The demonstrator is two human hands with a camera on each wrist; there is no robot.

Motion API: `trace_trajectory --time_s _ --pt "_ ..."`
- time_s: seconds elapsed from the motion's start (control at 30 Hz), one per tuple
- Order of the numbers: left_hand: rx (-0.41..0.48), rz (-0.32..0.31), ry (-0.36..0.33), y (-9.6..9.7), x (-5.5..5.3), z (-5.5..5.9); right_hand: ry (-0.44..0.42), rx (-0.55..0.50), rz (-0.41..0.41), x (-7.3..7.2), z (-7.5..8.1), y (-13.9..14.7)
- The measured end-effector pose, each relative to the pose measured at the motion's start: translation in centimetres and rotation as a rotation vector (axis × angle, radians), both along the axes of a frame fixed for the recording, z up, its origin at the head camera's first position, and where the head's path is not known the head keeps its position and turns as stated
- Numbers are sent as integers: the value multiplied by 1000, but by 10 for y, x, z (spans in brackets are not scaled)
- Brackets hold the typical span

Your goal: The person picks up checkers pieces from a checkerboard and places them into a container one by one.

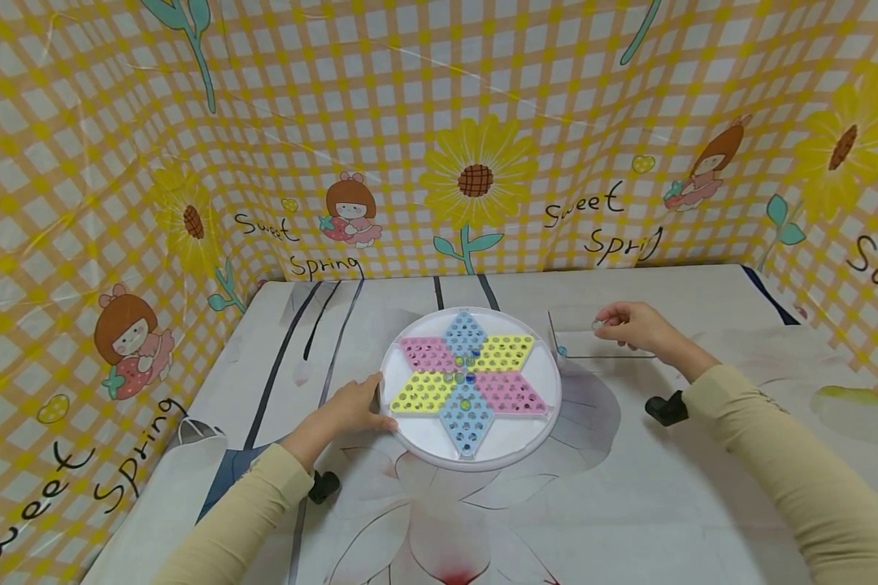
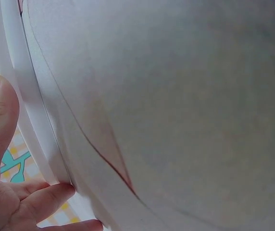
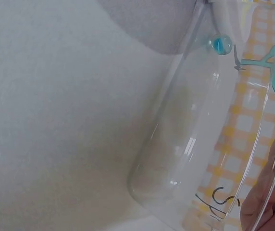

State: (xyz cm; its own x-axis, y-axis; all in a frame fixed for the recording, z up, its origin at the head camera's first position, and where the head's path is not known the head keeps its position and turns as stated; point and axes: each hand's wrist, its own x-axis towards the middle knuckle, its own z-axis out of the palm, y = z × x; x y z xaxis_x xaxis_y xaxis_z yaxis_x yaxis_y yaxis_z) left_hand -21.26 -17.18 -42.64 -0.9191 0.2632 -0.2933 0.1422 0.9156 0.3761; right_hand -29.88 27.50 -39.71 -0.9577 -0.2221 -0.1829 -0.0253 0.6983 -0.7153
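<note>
A round white Chinese checkers board (image 1: 515, 447) bears a star of blue, pink and yellow points, with several marbles (image 1: 471, 378) near its middle. My left hand (image 1: 354, 404) holds its left rim, thumb over the edge; in the left wrist view the fingers (image 2: 46, 199) reach the rim's outer side. Over to the right, my right hand (image 1: 632, 327) pinches a small clear glass marble (image 1: 597, 324) above a clear plastic box (image 1: 593, 356). Inside this box lies a blue marble (image 3: 220, 44). The right fingers (image 3: 267, 204) show through its wall.
A pale flower-printed cloth (image 1: 439, 520) covers the table. Yellow checked cloth (image 1: 395, 89) hangs behind and at both sides. Black wrist straps or mounts (image 1: 666, 408) stick out below both sleeves.
</note>
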Motion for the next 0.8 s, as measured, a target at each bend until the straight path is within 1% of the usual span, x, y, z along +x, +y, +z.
trace_trajectory --time_s 0.2,0.37,0.8 --pt "1 4 2 0 0 -1 0 -13 1 3 1 -2" --pt "8 6 3 1 0 -1 10 -24 17 5 4 -6" --pt "1 5 5 2 1 1 31 -17 53 7 18 -32"
